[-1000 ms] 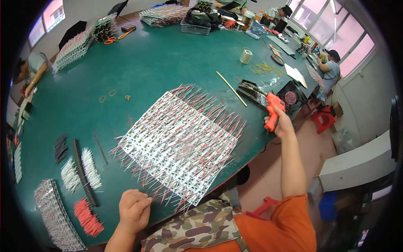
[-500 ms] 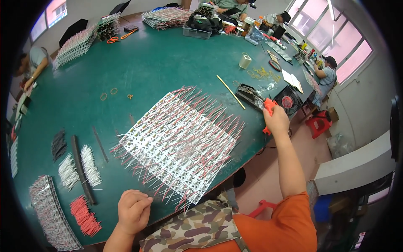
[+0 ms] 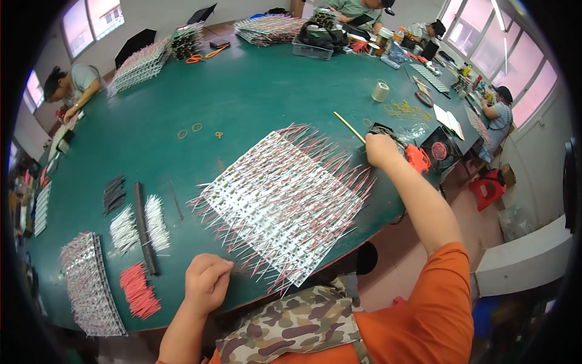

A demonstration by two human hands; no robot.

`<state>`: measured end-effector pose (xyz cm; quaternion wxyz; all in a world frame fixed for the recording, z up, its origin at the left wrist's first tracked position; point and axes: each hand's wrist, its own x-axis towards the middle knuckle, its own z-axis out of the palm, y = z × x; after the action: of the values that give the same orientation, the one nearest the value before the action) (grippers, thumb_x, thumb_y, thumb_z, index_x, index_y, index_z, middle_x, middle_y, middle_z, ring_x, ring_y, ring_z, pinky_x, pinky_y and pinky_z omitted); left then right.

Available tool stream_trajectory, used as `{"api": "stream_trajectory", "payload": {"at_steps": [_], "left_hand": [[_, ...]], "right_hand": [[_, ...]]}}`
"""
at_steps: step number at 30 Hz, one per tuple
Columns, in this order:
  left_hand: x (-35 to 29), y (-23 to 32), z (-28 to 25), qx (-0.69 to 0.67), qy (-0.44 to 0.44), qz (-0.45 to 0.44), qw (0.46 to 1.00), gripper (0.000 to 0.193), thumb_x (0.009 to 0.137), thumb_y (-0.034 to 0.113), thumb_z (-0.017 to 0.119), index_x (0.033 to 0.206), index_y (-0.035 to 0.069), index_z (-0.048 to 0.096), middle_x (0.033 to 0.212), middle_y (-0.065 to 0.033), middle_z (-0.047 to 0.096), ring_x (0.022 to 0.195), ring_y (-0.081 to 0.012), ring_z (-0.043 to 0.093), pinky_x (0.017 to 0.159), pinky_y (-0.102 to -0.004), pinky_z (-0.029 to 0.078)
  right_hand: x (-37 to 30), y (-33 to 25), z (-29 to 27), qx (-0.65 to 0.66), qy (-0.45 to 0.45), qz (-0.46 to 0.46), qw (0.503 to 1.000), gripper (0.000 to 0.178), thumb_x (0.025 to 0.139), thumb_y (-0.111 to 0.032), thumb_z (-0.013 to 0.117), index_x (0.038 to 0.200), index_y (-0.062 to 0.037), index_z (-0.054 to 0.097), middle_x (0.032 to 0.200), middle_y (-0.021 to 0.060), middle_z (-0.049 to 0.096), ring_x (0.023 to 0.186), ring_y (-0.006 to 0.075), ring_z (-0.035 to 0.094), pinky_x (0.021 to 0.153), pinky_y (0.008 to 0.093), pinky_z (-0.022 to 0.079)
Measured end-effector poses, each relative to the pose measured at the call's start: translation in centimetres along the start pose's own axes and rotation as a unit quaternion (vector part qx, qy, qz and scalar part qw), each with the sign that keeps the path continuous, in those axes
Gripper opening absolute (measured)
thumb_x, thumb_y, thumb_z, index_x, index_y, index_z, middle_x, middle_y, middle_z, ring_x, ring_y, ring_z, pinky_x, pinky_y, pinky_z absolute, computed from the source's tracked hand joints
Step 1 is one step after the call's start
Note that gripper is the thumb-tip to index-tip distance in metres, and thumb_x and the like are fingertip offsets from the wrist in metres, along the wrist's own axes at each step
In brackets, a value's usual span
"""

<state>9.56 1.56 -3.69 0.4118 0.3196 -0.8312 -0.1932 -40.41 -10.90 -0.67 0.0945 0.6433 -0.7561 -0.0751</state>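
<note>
My left hand (image 3: 208, 283) is closed at the table's near edge, thumb and fingers drawn together, and nothing shows in it. My right hand (image 3: 382, 150) reaches out over the lower end of a thin yellow stick (image 3: 348, 126). Its fingertips are hidden, so I cannot tell whether they grip the stick. Just right of that hand, an orange-red tool with a pistol-like handle (image 3: 417, 158) rests by a dark, open metal tray (image 3: 388, 131). Between my hands lies a white panel of small circuit boards (image 3: 285, 203), with many red and white wires sticking out.
At left lie bundles of black wires (image 3: 114, 194), white wires (image 3: 124, 230) and red wires (image 3: 139, 292), a dark bar (image 3: 144, 227) and another wired panel (image 3: 92, 285). A black fan (image 3: 441, 149), rubber bands (image 3: 406, 110) and a spool (image 3: 380, 91) lie right. Several people work around the table.
My right hand has let go of the orange-red tool and moved left to the yellow stick's end. The view has shifted, so the scene sits further right. My left hand stays closed.
</note>
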Motion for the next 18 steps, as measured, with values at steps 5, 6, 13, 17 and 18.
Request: {"api": "stream_trajectory", "payload": {"at_steps": [5, 6, 13, 17, 18], "left_hand": [[0.1, -0.1, 0.0, 0.008, -0.009, -0.019, 1.0, 0.019, 0.077, -0.007, 0.071, 0.091, 0.004, 0.069, 0.087, -0.0106, 0.068, 0.08, -0.0303, 0.066, 0.071, -0.0384, 0.052], [0.2, -0.3, -0.1, 0.004, -0.012, -0.022, 1.0, 0.018, 0.077, -0.007, 0.071, 0.092, 0.004, 0.069, 0.087, -0.0107, 0.068, 0.08, -0.0305, 0.066, 0.071, -0.0385, 0.052], [1.1, -0.3, 0.0, 0.04, -0.036, -0.001, 0.999, 0.018, 0.078, -0.006, 0.07, 0.093, 0.004, 0.07, 0.089, -0.0109, 0.067, 0.083, -0.0313, 0.064, 0.073, -0.0396, 0.051], [3.9, 0.9, -0.1, 0.102, -0.072, 0.068, 0.99, 0.016, 0.079, -0.001, 0.072, 0.095, 0.004, 0.069, 0.092, -0.0105, 0.066, 0.086, -0.0324, 0.064, 0.077, -0.0424, 0.05], [5.1, 0.9, 0.3, 0.115, -0.088, 0.095, 0.985, 0.016, 0.08, 0.001, 0.073, 0.095, 0.004, 0.069, 0.094, -0.0106, 0.066, 0.088, -0.0325, 0.064, 0.079, -0.0433, 0.05]], "right_hand": [[-2.1, 2.2, -1.7, 0.026, 0.007, 0.046, 0.999, 0.02, 0.081, -0.006, 0.059, 0.095, -0.0007, 0.073, 0.101, 0.0227, 0.072, 0.096, 0.0384, 0.071, 0.084, 0.0473, 0.057], [-3.5, 2.4, -2.3, 0.051, 0.052, 0.062, 0.995, 0.019, 0.08, -0.006, 0.06, 0.094, -0.0008, 0.073, 0.102, 0.0221, 0.071, 0.096, 0.0383, 0.07, 0.084, 0.0473, 0.056], [-18.6, 3.4, -4.5, 0.38, 0.162, -0.008, 0.911, 0.007, 0.093, -0.006, 0.06, 0.096, -0.0002, 0.061, 0.089, 0.0168, 0.064, 0.083, 0.033, 0.065, 0.077, 0.0386, 0.052], [-27.0, 0.9, -2.1, 0.44, 0.014, -0.019, 0.898, 0.007, 0.093, -0.006, 0.062, 0.097, -0.0002, 0.062, 0.092, 0.0183, 0.066, 0.086, 0.0366, 0.066, 0.078, 0.0413, 0.053], [-29.1, 0.2, -1.6, 0.433, -0.018, -0.006, 0.901, 0.008, 0.092, -0.006, 0.063, 0.098, -0.0004, 0.062, 0.093, 0.0187, 0.066, 0.088, 0.0382, 0.066, 0.078, 0.0425, 0.053]]}}
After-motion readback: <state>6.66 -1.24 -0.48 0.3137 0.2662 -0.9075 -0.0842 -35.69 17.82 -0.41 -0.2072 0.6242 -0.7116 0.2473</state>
